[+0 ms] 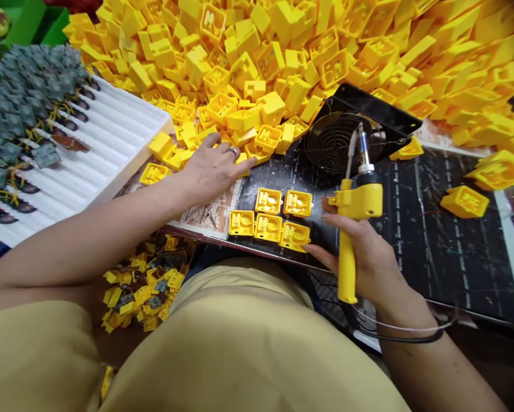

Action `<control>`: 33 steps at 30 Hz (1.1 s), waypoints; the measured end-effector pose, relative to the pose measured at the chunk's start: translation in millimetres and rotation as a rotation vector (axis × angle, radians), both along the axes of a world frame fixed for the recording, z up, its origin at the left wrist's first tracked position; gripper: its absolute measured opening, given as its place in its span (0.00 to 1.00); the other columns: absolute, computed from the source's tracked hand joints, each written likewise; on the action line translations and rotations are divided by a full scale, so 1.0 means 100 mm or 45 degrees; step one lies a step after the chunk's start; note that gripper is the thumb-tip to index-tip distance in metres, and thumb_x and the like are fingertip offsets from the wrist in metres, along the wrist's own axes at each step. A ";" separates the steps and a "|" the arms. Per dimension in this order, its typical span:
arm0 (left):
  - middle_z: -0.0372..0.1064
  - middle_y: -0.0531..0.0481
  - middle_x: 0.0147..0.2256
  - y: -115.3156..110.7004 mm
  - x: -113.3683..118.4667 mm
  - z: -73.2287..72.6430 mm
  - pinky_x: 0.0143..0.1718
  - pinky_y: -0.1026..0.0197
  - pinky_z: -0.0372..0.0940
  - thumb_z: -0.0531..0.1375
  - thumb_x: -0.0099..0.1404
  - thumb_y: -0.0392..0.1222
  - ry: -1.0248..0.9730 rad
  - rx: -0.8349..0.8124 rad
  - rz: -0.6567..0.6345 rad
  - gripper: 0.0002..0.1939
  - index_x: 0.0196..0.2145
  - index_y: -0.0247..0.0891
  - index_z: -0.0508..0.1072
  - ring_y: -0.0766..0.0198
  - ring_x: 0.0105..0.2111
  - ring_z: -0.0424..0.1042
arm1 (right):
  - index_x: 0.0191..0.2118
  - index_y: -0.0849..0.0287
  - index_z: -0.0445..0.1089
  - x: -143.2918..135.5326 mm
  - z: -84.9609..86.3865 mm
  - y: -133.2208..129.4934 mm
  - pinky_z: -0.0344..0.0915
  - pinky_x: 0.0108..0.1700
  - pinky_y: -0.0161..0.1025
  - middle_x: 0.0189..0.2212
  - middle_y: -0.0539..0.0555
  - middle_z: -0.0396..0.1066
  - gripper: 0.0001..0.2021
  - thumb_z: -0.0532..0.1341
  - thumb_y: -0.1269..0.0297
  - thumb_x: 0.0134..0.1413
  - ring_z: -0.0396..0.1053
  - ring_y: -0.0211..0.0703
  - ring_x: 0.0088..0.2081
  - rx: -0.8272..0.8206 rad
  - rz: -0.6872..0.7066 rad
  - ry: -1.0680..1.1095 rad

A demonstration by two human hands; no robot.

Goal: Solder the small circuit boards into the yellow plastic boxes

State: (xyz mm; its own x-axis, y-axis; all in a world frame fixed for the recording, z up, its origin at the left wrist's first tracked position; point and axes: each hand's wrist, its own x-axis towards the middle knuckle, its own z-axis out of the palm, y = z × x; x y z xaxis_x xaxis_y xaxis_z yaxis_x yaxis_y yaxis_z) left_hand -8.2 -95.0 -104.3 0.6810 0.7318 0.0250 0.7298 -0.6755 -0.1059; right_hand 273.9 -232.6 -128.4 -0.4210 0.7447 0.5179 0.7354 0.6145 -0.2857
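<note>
My left hand (pixel 212 169) reaches over the near edge of a heap of small yellow plastic cases (pixel 248 68). Its fingers are spread and touch the cases there; I see none gripped, though the fingertips are partly hidden. A yellow soldering gun (pixel 347 252) is in my right hand (pixel 368 252), its metal tip (pixel 360 134) and thin feed tube pointing up and away. The right thumb and fingers reach left, close to the nearest of several open yellow cases (pixel 268 228) arranged in two rows, hollow side up, on the black mat (pixel 411 246).
A black fan (pixel 338 137) with a round grille lies behind the soldering gun. At left, a ridged white foam tray (pixel 123 123) carries rows of grey wired parts (pixel 29 91). Below the table edge sits a pile of yellow cases with parts (pixel 147 286). Loose cases (pixel 465 201) lie at right.
</note>
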 end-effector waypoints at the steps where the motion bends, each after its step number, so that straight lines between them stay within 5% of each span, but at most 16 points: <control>1: 0.71 0.44 0.47 -0.01 -0.01 0.00 0.56 0.41 0.54 0.51 0.70 0.40 -0.007 -0.006 -0.008 0.16 0.54 0.41 0.67 0.51 0.50 0.68 | 0.57 0.58 0.59 -0.02 -0.01 0.00 0.70 0.46 0.46 0.42 0.58 0.70 0.26 0.67 0.60 0.56 0.71 0.49 0.42 0.003 0.009 -0.003; 5: 0.67 0.43 0.53 0.03 0.04 -0.02 0.57 0.40 0.52 0.55 0.69 0.52 -0.043 -0.054 0.048 0.20 0.52 0.36 0.66 0.51 0.52 0.65 | 0.56 0.56 0.58 -0.18 -0.09 0.07 0.68 0.50 0.53 0.44 0.59 0.70 0.30 0.66 0.48 0.54 0.69 0.54 0.48 -0.025 0.077 -0.037; 11: 0.71 0.42 0.45 0.16 0.14 0.03 0.57 0.41 0.55 0.55 0.68 0.47 -0.120 -0.125 0.135 0.26 0.60 0.36 0.60 0.45 0.52 0.69 | 0.59 0.55 0.56 -0.28 -0.15 0.29 0.63 0.56 0.60 0.46 0.60 0.69 0.32 0.65 0.46 0.54 0.66 0.58 0.52 -0.115 0.149 -0.093; 17: 0.73 0.43 0.46 -0.16 0.12 0.23 0.48 0.53 0.66 0.45 0.71 0.46 -0.223 -0.543 0.100 0.23 0.60 0.39 0.61 0.55 0.45 0.74 | 0.59 0.57 0.56 -0.21 -0.05 0.37 0.66 0.52 0.55 0.48 0.62 0.67 0.32 0.65 0.48 0.54 0.66 0.56 0.50 -0.170 0.208 -0.105; 24: 0.70 0.44 0.53 -0.10 0.02 0.14 0.55 0.54 0.65 0.46 0.65 0.34 -0.194 -0.635 0.189 0.24 0.57 0.37 0.66 0.58 0.52 0.70 | 0.59 0.58 0.55 -0.24 -0.14 0.37 0.67 0.51 0.55 0.46 0.62 0.68 0.31 0.65 0.51 0.55 0.66 0.56 0.50 -0.175 0.209 -0.084; 30: 0.73 0.36 0.48 -0.31 0.04 0.06 0.51 0.50 0.67 0.46 0.69 0.36 -0.016 -0.361 0.108 0.21 0.54 0.30 0.70 0.51 0.49 0.71 | 0.59 0.57 0.55 -0.24 -0.13 0.36 0.67 0.52 0.58 0.48 0.63 0.67 0.31 0.64 0.50 0.56 0.66 0.58 0.51 -0.201 0.201 -0.081; 33: 0.61 0.32 0.61 -0.51 0.00 -0.04 0.59 0.42 0.58 0.47 0.71 0.46 -0.218 -0.238 0.060 0.25 0.60 0.30 0.64 0.45 0.60 0.61 | 0.60 0.57 0.54 -0.22 -0.10 0.36 0.65 0.55 0.60 0.50 0.64 0.67 0.33 0.64 0.48 0.55 0.65 0.59 0.53 -0.213 0.240 -0.074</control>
State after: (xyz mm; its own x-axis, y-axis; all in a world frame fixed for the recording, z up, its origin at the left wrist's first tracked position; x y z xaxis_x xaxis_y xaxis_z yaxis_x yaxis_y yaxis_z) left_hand -7.9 -145.8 -108.0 0.6435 0.7654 -0.0020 0.7575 -0.6365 0.1455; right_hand 251.6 -196.8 -138.7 -0.5860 0.7234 0.3650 0.6306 0.6900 -0.3552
